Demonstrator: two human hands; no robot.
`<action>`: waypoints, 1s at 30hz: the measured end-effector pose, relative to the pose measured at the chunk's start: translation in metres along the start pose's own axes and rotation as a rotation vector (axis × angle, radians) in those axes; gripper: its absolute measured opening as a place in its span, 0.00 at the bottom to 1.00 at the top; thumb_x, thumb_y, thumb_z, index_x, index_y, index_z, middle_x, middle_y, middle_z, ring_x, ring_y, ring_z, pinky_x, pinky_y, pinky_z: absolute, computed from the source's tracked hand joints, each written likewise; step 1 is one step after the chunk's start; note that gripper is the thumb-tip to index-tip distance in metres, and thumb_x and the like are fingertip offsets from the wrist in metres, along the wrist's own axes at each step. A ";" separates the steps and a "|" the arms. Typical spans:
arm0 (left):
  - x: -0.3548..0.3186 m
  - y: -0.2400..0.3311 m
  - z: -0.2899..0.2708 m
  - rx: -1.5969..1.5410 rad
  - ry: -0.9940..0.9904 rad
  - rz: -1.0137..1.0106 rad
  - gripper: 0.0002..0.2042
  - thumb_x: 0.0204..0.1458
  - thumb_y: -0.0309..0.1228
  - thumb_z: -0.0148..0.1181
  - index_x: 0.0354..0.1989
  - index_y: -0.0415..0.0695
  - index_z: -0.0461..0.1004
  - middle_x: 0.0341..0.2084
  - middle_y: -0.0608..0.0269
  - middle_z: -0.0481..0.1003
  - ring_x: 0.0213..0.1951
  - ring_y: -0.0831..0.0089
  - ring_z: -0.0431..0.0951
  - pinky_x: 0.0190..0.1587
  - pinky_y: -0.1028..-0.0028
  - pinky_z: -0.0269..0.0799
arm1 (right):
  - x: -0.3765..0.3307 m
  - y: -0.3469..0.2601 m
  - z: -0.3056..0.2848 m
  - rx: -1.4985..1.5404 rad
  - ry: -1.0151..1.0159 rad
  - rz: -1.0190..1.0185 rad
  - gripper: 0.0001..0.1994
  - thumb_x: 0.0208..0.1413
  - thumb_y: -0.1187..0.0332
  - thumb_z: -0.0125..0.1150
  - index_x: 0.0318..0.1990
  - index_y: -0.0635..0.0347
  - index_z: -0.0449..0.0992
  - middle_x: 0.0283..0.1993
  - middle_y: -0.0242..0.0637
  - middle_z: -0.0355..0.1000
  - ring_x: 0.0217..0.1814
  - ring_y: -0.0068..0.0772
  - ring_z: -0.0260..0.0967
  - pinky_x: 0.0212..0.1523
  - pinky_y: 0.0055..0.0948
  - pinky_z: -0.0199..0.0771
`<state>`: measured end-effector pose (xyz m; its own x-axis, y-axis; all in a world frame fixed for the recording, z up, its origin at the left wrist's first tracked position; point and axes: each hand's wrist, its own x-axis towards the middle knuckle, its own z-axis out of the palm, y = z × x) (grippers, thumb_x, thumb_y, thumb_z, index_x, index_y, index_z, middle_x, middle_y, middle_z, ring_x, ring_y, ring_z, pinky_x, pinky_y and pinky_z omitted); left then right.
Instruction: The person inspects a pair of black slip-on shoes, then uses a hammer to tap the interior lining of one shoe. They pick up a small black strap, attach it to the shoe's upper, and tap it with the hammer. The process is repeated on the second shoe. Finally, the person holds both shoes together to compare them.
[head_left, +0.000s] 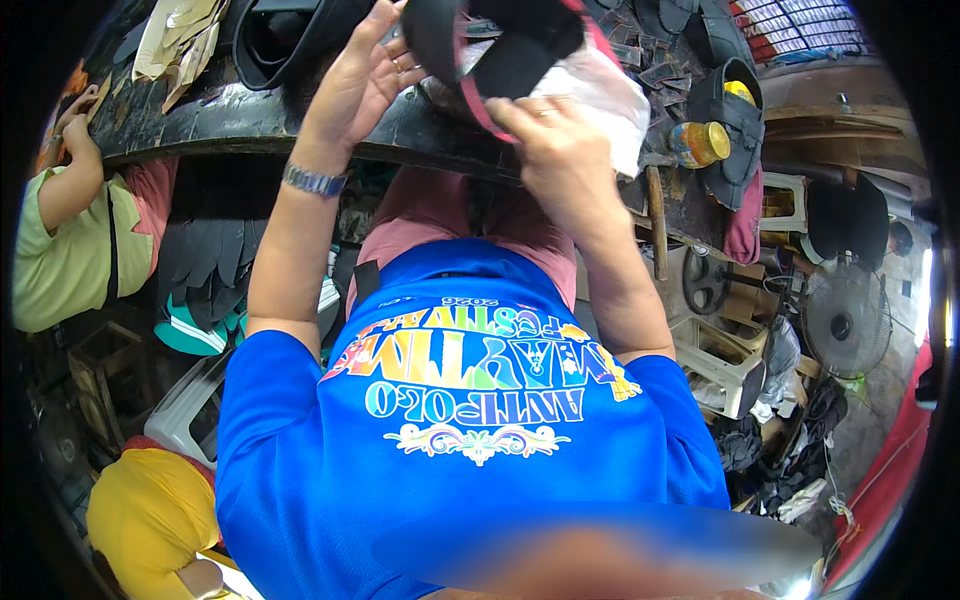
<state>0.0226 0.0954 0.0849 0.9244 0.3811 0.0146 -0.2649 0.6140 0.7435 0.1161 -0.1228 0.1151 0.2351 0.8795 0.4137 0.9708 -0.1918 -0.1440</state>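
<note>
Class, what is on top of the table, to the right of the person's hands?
A hammer, a jar and dark pieces. Whatever lies directly beneath them is covered.

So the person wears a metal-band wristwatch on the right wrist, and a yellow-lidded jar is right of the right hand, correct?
No: the head view shows the wristwatch on the left wrist. The yellow-lidded jar is right of the right hand.
</note>
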 end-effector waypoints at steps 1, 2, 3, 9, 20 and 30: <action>0.007 0.001 -0.005 -0.142 -0.035 -0.147 0.20 0.61 0.37 0.56 0.59 0.42 0.67 0.50 0.58 0.75 0.50 0.72 0.76 0.53 0.72 0.73 | 0.004 -0.006 0.015 0.000 -0.052 0.015 0.20 0.44 0.79 0.61 0.49 0.58 0.76 0.43 0.40 0.76 0.47 0.43 0.72 0.45 0.38 0.75; 0.014 -0.013 -0.005 0.046 0.104 0.090 0.21 0.60 0.33 0.55 0.61 0.42 0.64 0.51 0.61 0.75 0.50 0.74 0.76 0.52 0.72 0.73 | 0.005 -0.010 0.026 -0.004 -0.140 0.054 0.20 0.44 0.78 0.60 0.49 0.58 0.76 0.44 0.40 0.75 0.48 0.43 0.72 0.46 0.38 0.74; 0.019 -0.021 -0.007 -0.004 0.095 0.131 0.21 0.59 0.31 0.55 0.61 0.42 0.64 0.49 0.63 0.75 0.48 0.74 0.77 0.50 0.73 0.74 | 0.000 -0.011 0.031 0.016 -0.138 0.069 0.21 0.46 0.77 0.63 0.52 0.60 0.75 0.47 0.43 0.75 0.52 0.45 0.71 0.50 0.38 0.73; 0.028 -0.047 -0.030 -0.264 0.176 0.207 0.20 0.55 0.26 0.57 0.58 0.44 0.67 0.43 0.66 0.77 0.41 0.74 0.78 0.40 0.75 0.76 | -0.088 0.038 -0.011 0.037 0.163 0.388 0.19 0.50 0.71 0.67 0.51 0.61 0.76 0.48 0.44 0.76 0.53 0.46 0.71 0.57 0.39 0.67; 0.063 -0.074 -0.009 -0.195 0.228 0.296 0.16 0.54 0.33 0.64 0.49 0.48 0.69 0.37 0.70 0.75 0.34 0.78 0.75 0.37 0.78 0.73 | -0.184 0.078 -0.023 0.145 0.172 0.902 0.29 0.55 0.76 0.59 0.66 0.57 0.62 0.55 0.47 0.73 0.50 0.44 0.73 0.52 0.37 0.70; 0.072 -0.084 -0.008 0.001 0.212 0.320 0.16 0.53 0.24 0.61 0.50 0.44 0.68 0.43 0.65 0.70 0.45 0.75 0.72 0.51 0.74 0.69 | -0.048 0.021 -0.007 0.511 -0.058 0.591 0.22 0.61 0.69 0.56 0.64 0.55 0.67 0.53 0.55 0.74 0.56 0.42 0.73 0.58 0.38 0.67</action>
<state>0.1089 0.0767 0.0181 0.7176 0.6880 0.1079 -0.5310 0.4403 0.7240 0.1257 -0.1727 0.0987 0.6895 0.7181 0.0942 0.5399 -0.4230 -0.7278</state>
